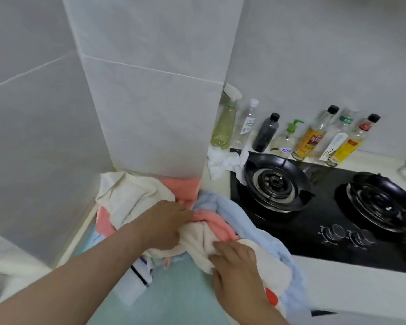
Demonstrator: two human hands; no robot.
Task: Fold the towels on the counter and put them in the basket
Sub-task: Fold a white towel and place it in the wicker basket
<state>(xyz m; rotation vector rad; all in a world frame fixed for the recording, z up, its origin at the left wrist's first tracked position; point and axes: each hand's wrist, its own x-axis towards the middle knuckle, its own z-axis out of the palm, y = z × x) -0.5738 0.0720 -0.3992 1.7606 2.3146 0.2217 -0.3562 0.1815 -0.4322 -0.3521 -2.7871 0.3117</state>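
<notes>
A grey tiled pillar (150, 102) fills the upper middle of the view, and the white counter (338, 294) runs below it. A black stove (314, 231) with two burners lies on the counter at 3 o'clock from the towels. The towels lie in a loose, unfolded pile on the counter at the foot of the pillar, at 6 o'clock in the view. The green towel (174, 296) is the lowest one and spreads toward 6 o'clock. The blue towel (239, 212) curves along the pile's side at 3 o'clock and touches the edge of the stove. A back towel (131, 195), pale, lies at 11 o'clock of the pile over a pink towel (213, 221). The cream towel (202, 238) is in the middle, between the two hands. The left hand (167, 224) grasps it at 9 o'clock, fingers curled into the cloth. The right hand (234, 263) grips it at 5 o'clock, fingers bent over the top. A row of bottles (312, 137) stands by the wall at 12 o'clock from the stove. A crumpled rag (223, 163) lies at the stove's corner at 10 o'clock.
</notes>
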